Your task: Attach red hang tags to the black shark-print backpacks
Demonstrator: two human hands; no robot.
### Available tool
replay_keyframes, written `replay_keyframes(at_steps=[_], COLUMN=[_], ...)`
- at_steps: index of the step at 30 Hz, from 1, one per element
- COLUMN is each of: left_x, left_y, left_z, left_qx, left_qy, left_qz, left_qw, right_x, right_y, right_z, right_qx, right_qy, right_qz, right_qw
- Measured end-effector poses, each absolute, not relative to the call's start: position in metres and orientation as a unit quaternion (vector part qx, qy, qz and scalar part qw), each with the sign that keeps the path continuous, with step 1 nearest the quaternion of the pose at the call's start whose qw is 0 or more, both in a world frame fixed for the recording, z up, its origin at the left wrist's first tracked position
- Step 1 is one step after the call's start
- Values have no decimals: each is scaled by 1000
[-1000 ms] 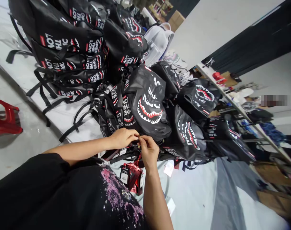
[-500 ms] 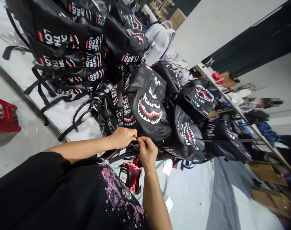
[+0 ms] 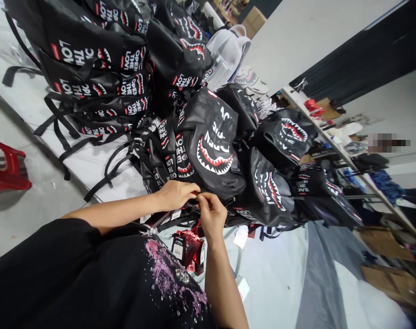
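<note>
A black backpack (image 3: 211, 137) printed with a red-and-white shark mouth and white letters lies in front of me. At its near edge my left hand (image 3: 177, 195) and my right hand (image 3: 212, 214) meet, fingertips pinched together. What they pinch is too small and hidden to name. Just below them hangs a bunch of red and black tags (image 3: 190, 249) on red strings, partly against my black shirt. A white tag (image 3: 241, 236) lies to the right of my right forearm.
Stacked black backpacks (image 3: 91, 68) fill the table's far left, with straps hanging over its edge. More black backpacks (image 3: 279, 137) lie to the right. A white backpack (image 3: 226, 55) stands behind. A red stool (image 3: 5, 167) is at left, a loaded shelf (image 3: 351, 160) at right.
Both hands stay pinched together and have shifted only very slightly. The backpacks and the hanging tags look almost unchanged.
</note>
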State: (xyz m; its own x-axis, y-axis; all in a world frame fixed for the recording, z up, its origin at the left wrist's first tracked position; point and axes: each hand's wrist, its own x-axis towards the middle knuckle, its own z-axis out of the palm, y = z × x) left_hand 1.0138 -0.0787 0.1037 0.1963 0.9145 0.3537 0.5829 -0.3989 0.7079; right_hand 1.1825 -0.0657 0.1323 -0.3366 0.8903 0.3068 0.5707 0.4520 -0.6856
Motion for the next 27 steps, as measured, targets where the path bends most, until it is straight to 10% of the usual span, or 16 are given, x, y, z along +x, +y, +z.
replay_keyframes(at_steps=[19,27], left_x=[1000,983], left_y=[-73,-20], left_z=[105,74], left_qx=[643,346], left_qy=[485,601], left_qz=[562,391], left_qw=[191,605], right_x=[1187,1209], right_y=[-64,-31], right_z=[141,119], right_qx=[-434,-447], right_qy=[-800,-834], right_qz=[108,-123], right_qw=[400,297])
